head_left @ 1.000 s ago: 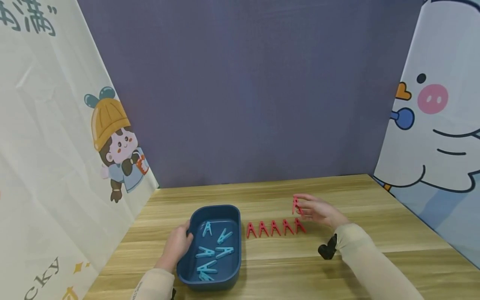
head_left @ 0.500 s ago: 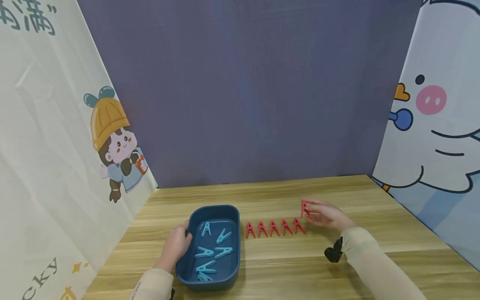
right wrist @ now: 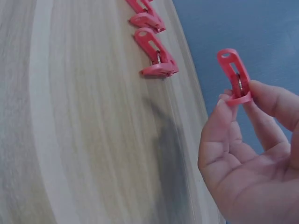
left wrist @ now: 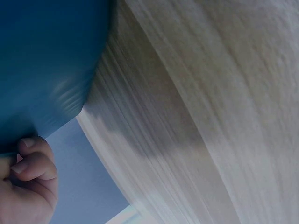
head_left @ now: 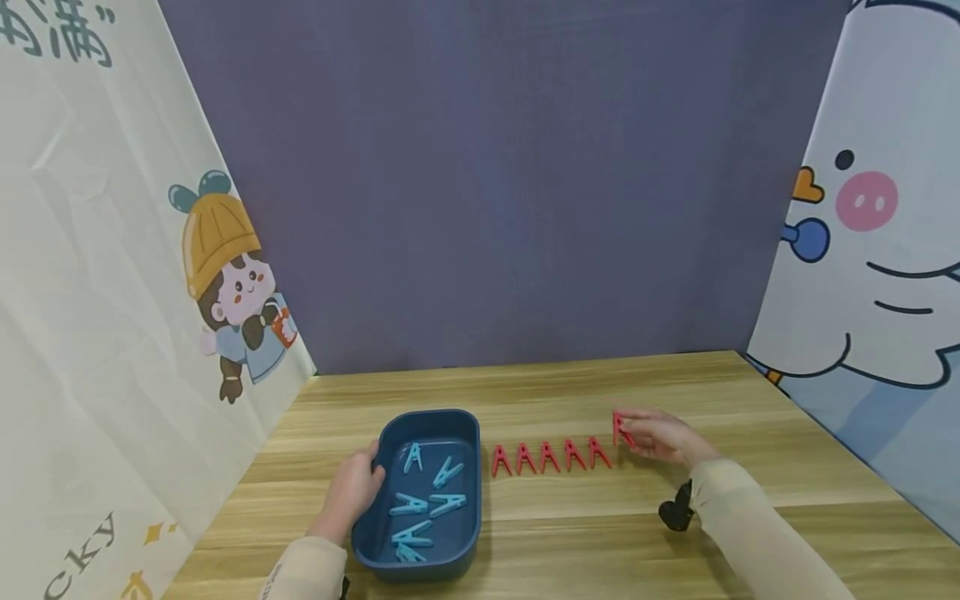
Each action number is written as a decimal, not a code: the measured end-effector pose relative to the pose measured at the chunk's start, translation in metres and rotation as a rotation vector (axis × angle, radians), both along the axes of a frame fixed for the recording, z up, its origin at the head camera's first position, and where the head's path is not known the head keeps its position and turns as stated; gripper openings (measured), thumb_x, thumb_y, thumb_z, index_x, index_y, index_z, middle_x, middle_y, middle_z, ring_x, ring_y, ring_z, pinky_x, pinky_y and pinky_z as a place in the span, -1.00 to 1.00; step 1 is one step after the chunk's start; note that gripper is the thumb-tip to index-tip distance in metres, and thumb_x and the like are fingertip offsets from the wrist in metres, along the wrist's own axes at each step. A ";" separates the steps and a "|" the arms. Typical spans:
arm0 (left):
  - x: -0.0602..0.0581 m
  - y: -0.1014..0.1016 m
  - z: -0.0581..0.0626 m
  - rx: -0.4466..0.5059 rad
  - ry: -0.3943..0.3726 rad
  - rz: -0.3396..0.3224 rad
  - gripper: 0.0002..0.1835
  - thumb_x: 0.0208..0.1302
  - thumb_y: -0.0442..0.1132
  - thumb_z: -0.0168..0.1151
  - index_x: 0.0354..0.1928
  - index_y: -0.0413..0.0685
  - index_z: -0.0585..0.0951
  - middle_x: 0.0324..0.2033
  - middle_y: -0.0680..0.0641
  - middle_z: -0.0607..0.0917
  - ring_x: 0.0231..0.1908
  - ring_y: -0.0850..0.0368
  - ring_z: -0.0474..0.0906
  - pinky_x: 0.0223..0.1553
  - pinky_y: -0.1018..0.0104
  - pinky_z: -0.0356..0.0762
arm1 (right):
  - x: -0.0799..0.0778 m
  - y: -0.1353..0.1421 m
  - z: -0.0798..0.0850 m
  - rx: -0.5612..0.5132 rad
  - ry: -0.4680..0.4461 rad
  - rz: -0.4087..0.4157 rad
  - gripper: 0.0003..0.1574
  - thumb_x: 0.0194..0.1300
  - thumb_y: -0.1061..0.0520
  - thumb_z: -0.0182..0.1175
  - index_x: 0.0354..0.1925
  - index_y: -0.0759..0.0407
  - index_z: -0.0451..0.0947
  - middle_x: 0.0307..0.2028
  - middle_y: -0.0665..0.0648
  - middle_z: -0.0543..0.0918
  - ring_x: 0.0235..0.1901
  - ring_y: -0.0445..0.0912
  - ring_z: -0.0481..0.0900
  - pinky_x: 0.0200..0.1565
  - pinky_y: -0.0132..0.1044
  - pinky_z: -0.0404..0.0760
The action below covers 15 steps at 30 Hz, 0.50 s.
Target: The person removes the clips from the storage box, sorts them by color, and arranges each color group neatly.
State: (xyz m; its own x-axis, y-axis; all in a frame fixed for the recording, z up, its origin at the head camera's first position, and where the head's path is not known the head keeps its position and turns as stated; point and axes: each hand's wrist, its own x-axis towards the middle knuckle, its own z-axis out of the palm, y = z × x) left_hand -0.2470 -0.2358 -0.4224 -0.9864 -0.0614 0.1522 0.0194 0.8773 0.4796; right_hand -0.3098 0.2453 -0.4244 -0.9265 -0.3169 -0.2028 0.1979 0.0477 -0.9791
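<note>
My right hand (head_left: 663,435) pinches a red clothespin (right wrist: 235,74) between thumb and fingertips, held above the tabletop just past the right end of a row. That row is several red clothespins (head_left: 548,457) standing like letter A shapes on the wood. With my left hand (head_left: 354,490) I grip the left rim of a dark blue tub (head_left: 480,492); in the left wrist view the curled fingers (left wrist: 38,165) show at its edge. Several light blue clothespins (head_left: 409,504) lie scattered inside the tub.
The wood-grain table (head_left: 555,542) carries the tub at left of the row. A dark grey-blue panel (head_left: 495,183) rises behind the table's back edge. Printed cartoon sheets stand on the left (head_left: 90,292) and right (head_left: 892,350).
My right hand has moved right and down toward the table, carrying the red clothespin from above the row to beside its right end. The left hand and tub stay put.
</note>
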 end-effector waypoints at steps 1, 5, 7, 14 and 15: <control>0.000 0.000 0.000 -0.001 0.002 0.001 -0.51 0.22 -0.41 0.06 0.20 -0.45 0.32 0.10 -0.40 0.43 0.09 -0.29 0.36 0.01 -0.10 0.40 | 0.000 0.000 -0.001 0.004 0.002 0.001 -0.29 0.32 0.24 0.02 0.35 0.40 0.02 -0.28 0.01 0.59 -0.33 -0.16 0.58 -0.21 -0.27 0.59; 0.000 0.000 0.001 -0.006 0.009 0.000 -0.51 0.21 -0.41 0.07 0.19 -0.46 0.33 0.09 -0.39 0.43 0.08 -0.28 0.37 0.01 -0.10 0.40 | 0.001 0.000 -0.003 0.021 -0.013 -0.010 -0.36 0.30 0.24 0.05 0.30 0.38 0.15 -0.32 0.02 0.60 -0.38 -0.18 0.58 -0.28 -0.30 0.60; 0.000 0.000 0.001 -0.006 0.009 -0.002 -0.51 0.21 -0.41 0.07 0.19 -0.46 0.33 0.09 -0.39 0.43 0.08 -0.28 0.37 0.02 -0.10 0.40 | 0.001 0.000 -0.004 0.032 -0.022 -0.023 -0.39 0.29 0.23 0.07 0.27 0.38 0.20 -0.34 0.00 0.61 -0.41 -0.20 0.57 -0.30 -0.31 0.61; 0.001 0.000 0.002 0.004 0.002 -0.008 -0.50 0.22 -0.41 0.06 0.20 -0.45 0.32 0.10 -0.40 0.42 0.10 -0.29 0.36 0.02 -0.11 0.39 | 0.001 -0.002 -0.009 0.077 -0.017 -0.074 -0.46 0.26 0.24 0.11 0.17 0.43 0.30 -0.36 -0.01 0.60 -0.42 -0.19 0.55 -0.34 -0.32 0.61; 0.001 0.000 0.002 0.004 0.002 -0.009 -0.51 0.22 -0.41 0.06 0.20 -0.45 0.32 0.10 -0.40 0.42 0.10 -0.29 0.35 0.02 -0.11 0.39 | 0.001 -0.002 -0.010 0.086 -0.012 -0.076 -0.45 0.25 0.25 0.11 0.16 0.46 0.30 -0.35 -0.01 0.61 -0.41 -0.19 0.55 -0.34 -0.32 0.61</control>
